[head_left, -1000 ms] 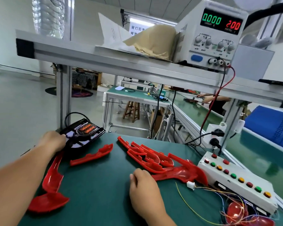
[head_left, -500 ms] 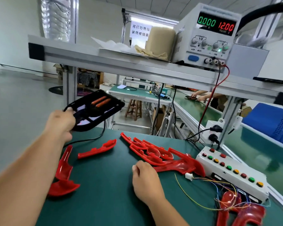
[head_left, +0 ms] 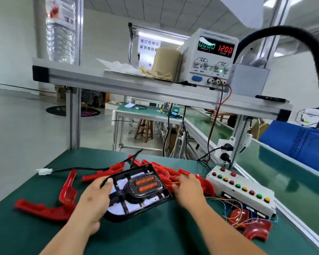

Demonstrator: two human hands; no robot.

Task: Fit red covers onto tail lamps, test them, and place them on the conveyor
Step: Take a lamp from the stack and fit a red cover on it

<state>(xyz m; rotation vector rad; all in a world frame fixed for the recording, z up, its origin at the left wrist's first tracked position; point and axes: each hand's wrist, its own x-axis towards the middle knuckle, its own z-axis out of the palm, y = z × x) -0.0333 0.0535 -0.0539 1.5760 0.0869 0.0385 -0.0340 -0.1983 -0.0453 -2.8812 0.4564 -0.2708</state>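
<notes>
Right of centre on the green table (head_left: 155,238), a button box (head_left: 241,190) trailing wires. Beyond that, the conveyor (head_left: 276,173). Up on the shelf, a power supply (head_left: 210,57). Red covers (head_left: 166,173) piled behind the lamp (head_left: 136,190), with more strewn left. Lamp at table centre, gripped at its left edge by the left hand (head_left: 94,201), thumb on top. Right hand (head_left: 189,190) at the pile, fingers curled; grip unclear.

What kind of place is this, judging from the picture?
Most likely a factory assembly station for vehicle lamps. A bench power supply stands on the shelf, a conveyor belt runs beside the green table, and the left hand holds a tail lamp among loose red covers.
</notes>
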